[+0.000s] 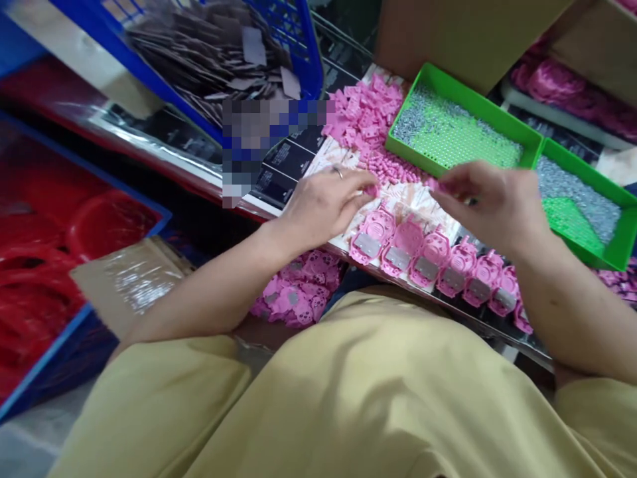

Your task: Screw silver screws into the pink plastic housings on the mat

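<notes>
My left hand (323, 202), with a ring on one finger, is closed in a pinch over the work surface. A small pink plastic piece (371, 190) shows at its fingertips. My right hand (492, 206) is also closed, thumb and forefinger close together beside the small pink pegs; what they hold is blurred. Below both hands stands a row of several pink plastic housings (409, 239), most with a grey plate (397, 256) across the lower part. Just beyond my fingers lies a pile of small pink pegs (391, 166).
Behind the pegs are heaped larger pink parts (365, 109). Two green trays (460, 166) hold small silvery pieces. A blue basket (311, 60) of flat dark pieces stands at the back left. More pink parts (298, 289) lie below the table edge; red items (104, 222) fill a blue crate.
</notes>
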A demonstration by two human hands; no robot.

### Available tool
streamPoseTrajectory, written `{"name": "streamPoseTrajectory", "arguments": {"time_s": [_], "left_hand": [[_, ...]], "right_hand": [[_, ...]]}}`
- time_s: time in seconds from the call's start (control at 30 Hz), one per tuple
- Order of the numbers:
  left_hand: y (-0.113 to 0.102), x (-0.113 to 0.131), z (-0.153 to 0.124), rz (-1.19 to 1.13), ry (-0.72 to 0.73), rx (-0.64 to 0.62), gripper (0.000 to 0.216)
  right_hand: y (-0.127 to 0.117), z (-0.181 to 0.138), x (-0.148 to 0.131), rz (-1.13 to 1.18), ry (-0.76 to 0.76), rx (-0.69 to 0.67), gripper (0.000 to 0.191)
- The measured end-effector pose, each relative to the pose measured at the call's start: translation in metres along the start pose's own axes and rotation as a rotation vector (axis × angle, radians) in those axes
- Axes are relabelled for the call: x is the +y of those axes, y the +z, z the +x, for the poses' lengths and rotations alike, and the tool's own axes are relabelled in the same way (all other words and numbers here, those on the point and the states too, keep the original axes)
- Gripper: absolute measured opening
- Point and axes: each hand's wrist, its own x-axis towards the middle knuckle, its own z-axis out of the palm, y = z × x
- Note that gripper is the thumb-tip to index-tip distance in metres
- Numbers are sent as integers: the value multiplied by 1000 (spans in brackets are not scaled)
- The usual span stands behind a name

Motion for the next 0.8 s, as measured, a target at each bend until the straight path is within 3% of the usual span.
{"name": "streamPoseTrajectory", "arguments": {"time_s": [0.13, 0.3, 0.57, 0.8], "left_hand": [[20, 35, -6, -43, 311, -16, 25], [42, 65, -6, 17, 635, -43, 28], [51, 70, -2, 123, 662, -198, 29], [51, 74, -2, 120, 656, -220, 28]], "right_hand": [[10, -69, 28, 41, -26, 127, 8], [33, -94, 26, -192, -70, 268, 8], [44, -90, 22, -396, -208, 245, 12], [37, -92, 3, -660, -215, 170, 9]]}}
